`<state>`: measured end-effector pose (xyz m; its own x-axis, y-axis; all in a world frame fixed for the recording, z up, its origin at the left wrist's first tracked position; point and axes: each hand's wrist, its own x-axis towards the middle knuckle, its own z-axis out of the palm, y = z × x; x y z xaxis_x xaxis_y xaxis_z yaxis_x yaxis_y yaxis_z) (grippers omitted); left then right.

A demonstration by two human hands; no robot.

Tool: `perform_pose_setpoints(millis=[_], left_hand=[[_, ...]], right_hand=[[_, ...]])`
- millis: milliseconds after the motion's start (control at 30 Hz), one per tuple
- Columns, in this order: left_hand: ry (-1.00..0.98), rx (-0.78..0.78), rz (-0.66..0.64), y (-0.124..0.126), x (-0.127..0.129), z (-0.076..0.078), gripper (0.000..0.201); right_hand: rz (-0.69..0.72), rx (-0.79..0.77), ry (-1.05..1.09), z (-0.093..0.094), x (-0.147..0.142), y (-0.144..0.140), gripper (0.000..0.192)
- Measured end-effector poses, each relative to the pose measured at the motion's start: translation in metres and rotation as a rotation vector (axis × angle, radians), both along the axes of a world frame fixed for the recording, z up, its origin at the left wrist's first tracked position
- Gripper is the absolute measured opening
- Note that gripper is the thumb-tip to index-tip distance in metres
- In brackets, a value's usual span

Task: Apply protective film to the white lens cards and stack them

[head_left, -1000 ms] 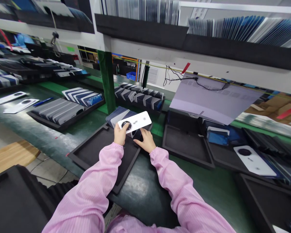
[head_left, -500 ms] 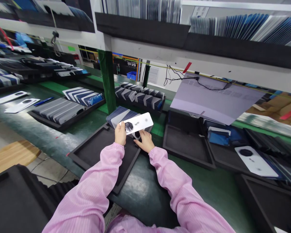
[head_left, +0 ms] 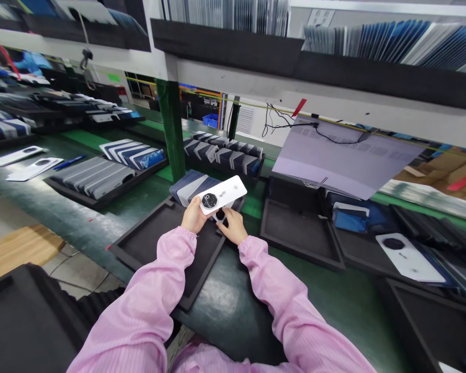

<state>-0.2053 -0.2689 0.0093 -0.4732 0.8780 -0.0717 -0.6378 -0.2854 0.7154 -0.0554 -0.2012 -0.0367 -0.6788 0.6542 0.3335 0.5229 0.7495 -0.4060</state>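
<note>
Head cam: green bench (head_left: 241,305), shelf (head_left: 248,80) above, black tray (head_left: 151,243) with stacked panels (head_left: 190,185); left hand (head_left: 194,216) pinches white panel (head_left: 232,190), can't tell right hand's (head_left: 235,226) grip.

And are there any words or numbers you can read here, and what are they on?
None can be read.
Panel in the left hand: small dark marks, too small to read.
Panel at right: small marks, too blurred.
Paper up top: faint print, too blurred.
Hanging sheet: rows of tiny marks; can't tell if they're letters.
</note>
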Motion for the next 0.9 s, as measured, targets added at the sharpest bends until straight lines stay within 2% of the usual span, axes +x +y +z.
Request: perform_pose_setpoints(millis=[167,333,700,800,900], left_hand=[[0.047,-0.024,-0.001,0.001,0.004,-0.002,0.027],[0.1,0.004,0.064,-0.001,0.007,-0.002,0.046],[0.159,-0.03,0.122,0.001,0.01,-0.004,0.039],[0.199,-0.054,0.201,0.004,0.007,-0.009,0.037],[0.255,-0.073,0.377,0.007,0.001,-0.015,0.033]], right_hand=[[-0.005,0.009,0.005,-0.002,-0.001,-0.001,0.054],[-0.001,0.014,0.004,-0.002,0.0,-0.002,0.053],[-0.005,0.006,0.014,-0.002,0.0,-0.002,0.05],[-0.014,-0.005,0.008,0.0,0.001,-0.004,0.049],[-0.044,-0.019,0.002,0.003,-0.002,-0.004,0.053]])
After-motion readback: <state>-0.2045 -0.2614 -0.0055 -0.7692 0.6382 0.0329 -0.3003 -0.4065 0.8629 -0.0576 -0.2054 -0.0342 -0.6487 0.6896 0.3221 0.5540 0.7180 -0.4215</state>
